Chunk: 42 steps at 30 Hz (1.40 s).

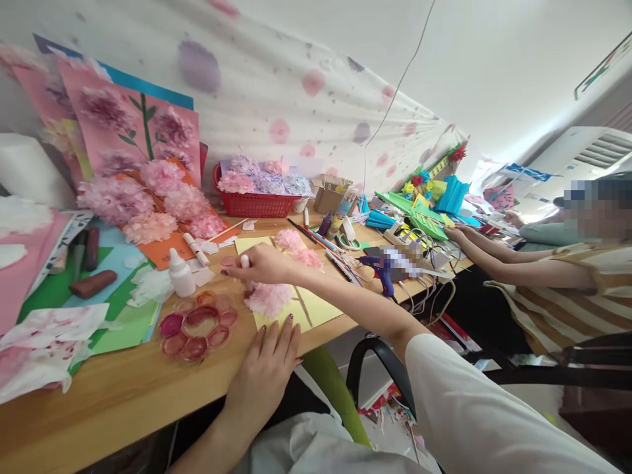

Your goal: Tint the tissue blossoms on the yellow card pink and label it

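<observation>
My left hand (269, 359) lies flat on the table edge, fingers stretched out over the near border of a pale yellow paper (320, 309). My right hand (261, 265) reaches across that paper with its fingers closed on a small object with a rounded white end (245, 261); its kind is mostly hidden by the fingers. Just beneath is a pink tissue flower (269, 300), and peach-pink flowers (309, 258) sit farther along the paper, beside brown stem lines. Left of my hands are a flower-shaped paint palette (174, 347) with reddish wells and a white squeeze bottle (181, 275).
A red basket (257, 205) of tissue flowers stands at the back. Pencils, scissors (349, 243), a blue glue gun (382, 271) and cables lie to the right. Coloured papers (123, 329) cover the left. A person in a striped top (557, 296) works at the right.
</observation>
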{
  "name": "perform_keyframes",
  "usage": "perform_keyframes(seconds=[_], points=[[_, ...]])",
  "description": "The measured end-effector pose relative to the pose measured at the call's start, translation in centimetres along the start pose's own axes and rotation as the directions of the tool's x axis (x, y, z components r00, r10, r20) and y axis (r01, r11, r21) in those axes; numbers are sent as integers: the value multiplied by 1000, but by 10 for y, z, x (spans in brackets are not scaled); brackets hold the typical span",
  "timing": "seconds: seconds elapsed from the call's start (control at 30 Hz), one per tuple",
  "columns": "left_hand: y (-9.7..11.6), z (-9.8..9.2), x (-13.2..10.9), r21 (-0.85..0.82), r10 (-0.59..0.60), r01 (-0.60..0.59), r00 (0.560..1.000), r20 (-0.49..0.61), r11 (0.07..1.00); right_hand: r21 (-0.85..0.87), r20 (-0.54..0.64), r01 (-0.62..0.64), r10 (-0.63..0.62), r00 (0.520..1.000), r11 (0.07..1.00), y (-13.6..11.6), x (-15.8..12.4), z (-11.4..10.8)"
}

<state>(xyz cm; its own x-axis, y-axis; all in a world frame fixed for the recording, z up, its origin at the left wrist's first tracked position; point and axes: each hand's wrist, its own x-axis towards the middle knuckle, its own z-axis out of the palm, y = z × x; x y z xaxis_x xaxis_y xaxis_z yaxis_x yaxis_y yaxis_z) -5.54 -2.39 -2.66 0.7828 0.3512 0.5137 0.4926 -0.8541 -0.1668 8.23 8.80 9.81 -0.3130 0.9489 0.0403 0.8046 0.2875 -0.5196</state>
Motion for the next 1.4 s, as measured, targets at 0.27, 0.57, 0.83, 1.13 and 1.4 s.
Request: perform_keyframes(seconds=[0.27,0.57,0.83,1.13,1.4], points=[[0,3,-4,81,72,-69,997,-31,994,-137,0,176,-178,984,975,-6,-16,2],[-1,0,-3,93,75,-72,997,-26,993,-35,197,86,-77,977,996,8,-20,-14],[-1,1,-4,105,70,-67,997,-32,992,-21,297,223,-207,932,975,0,-20,-9],[0,7,-5,99,66,-57,994,-92,993,-24,111,308,-304,946,951,12,-20,-2],[0,11,-6,60,45,-38,992,-120,997,-40,196,280,-268,943,959,14,-36,-18]])
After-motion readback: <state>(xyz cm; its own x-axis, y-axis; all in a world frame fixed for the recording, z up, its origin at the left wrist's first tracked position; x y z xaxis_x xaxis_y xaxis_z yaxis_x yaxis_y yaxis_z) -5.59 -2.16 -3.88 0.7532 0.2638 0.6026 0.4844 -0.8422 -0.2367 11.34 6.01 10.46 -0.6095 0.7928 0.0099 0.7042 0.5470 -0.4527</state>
